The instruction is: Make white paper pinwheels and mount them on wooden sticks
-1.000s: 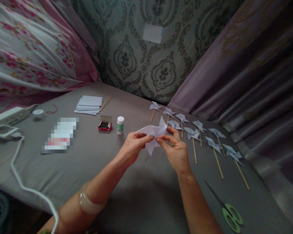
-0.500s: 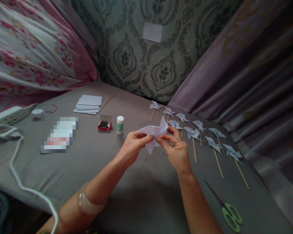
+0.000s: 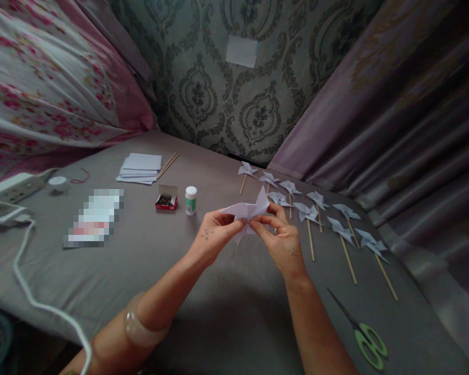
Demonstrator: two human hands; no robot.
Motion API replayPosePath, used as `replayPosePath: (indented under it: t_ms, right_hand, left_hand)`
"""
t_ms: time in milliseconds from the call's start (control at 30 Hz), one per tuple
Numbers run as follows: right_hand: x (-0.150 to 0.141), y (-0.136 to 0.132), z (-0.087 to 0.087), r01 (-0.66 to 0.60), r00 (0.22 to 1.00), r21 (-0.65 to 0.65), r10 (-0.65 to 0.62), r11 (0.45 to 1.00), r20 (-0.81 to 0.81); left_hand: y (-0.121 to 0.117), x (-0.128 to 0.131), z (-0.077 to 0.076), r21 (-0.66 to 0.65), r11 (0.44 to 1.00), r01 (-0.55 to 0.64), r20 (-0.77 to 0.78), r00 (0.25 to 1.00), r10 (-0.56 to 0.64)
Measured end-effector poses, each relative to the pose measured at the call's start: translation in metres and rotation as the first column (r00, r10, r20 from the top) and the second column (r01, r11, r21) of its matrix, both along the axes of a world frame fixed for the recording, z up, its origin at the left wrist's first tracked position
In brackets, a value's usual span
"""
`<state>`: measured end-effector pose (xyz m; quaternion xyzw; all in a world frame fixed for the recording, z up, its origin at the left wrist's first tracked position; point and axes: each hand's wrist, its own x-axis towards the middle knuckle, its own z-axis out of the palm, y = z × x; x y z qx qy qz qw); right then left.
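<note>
Just a slight tip there: the paper pinwheel's [image 3: 248,209] lower point looks shorter now. The left hand [image 3: 213,237] keeps pinching its left side; the right hand [image 3: 283,242] grips near the middle, perhaps a pin, too small to tell. So the centre's still being worked, above the grey cloth [image 3: 214,312].

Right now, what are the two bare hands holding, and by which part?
A white folded paper pinwheel: the left hand grips its left side; the right hand holds it near the centre, exact grip too small to tell.
</note>
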<state>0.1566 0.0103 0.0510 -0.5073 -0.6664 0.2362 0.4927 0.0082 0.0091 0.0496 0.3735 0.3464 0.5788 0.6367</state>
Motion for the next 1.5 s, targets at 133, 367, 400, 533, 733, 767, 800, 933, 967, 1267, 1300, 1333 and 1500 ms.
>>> replayPosePath:
  t_ms: [133,367,400,533,733,767,800,933,967,1267,1300,1333,1500]
  right_hand:
    - [0.001,0.000,0.000,-0.001,1.000,-0.015,0.001,1.000,0.007]
    - [0.001,-0.004,0.002,0.012,1.000,0.001,-0.012,1.000,0.028]
    - [0.001,-0.004,0.002,0.012,0.999,0.007,-0.012,1.000,0.032]
    - [0.001,-0.007,0.004,0.022,0.999,0.009,-0.023,1.000,0.047]
    - [0.002,-0.008,0.008,0.016,0.998,0.001,-0.016,1.000,0.055]
    - [0.002,-0.008,0.008,0.013,0.998,0.001,-0.013,1.000,0.056]
    - [0.002,-0.008,0.008,0.012,0.998,0.001,-0.012,1.000,0.058]
    - [0.002,-0.009,0.010,0.014,0.998,-0.004,-0.013,1.000,0.067]
    - [0.002,-0.009,0.010,0.015,0.998,-0.007,-0.014,1.000,0.066]
    - [0.004,-0.008,0.009,0.003,0.999,-0.037,-0.001,0.999,0.041]
    - [0.004,-0.008,0.009,-0.002,0.999,-0.041,0.004,0.999,0.037]
    - [0.004,-0.008,0.009,-0.007,0.999,-0.046,0.008,0.999,0.033]
    - [0.004,-0.008,0.010,-0.012,1.000,-0.064,0.013,0.998,0.011]
  left_hand:
    - [0.001,-0.001,-0.003,-0.031,0.999,0.007,-0.005,1.000,-0.007]
    - [0.002,-0.002,-0.004,-0.185,0.979,0.089,0.078,0.994,-0.076]
    - [0.002,-0.002,-0.003,-0.197,0.976,0.096,0.088,0.993,-0.080]
    - [0.002,-0.001,-0.003,-0.212,0.971,0.114,0.116,0.989,-0.090]
    - [0.002,0.000,-0.003,-0.223,0.965,0.135,0.145,0.984,-0.105]
    - [0.002,0.000,-0.003,-0.221,0.965,0.138,0.147,0.983,-0.107]
    - [0.002,0.000,-0.003,-0.220,0.965,0.142,0.149,0.983,-0.110]
    - [0.001,-0.001,-0.003,-0.212,0.966,0.151,0.143,0.982,-0.122]
    - [0.001,-0.001,-0.003,-0.209,0.967,0.149,0.138,0.983,-0.121]
    - [-0.001,-0.001,-0.004,-0.149,0.982,0.116,0.083,0.991,-0.105]
    - [-0.001,-0.001,-0.005,-0.142,0.983,0.116,0.081,0.991,-0.105]
    - [-0.001,-0.001,-0.005,-0.136,0.984,0.115,0.076,0.992,-0.105]
    - [-0.001,-0.001,-0.004,-0.097,0.989,0.109,0.051,0.993,-0.105]
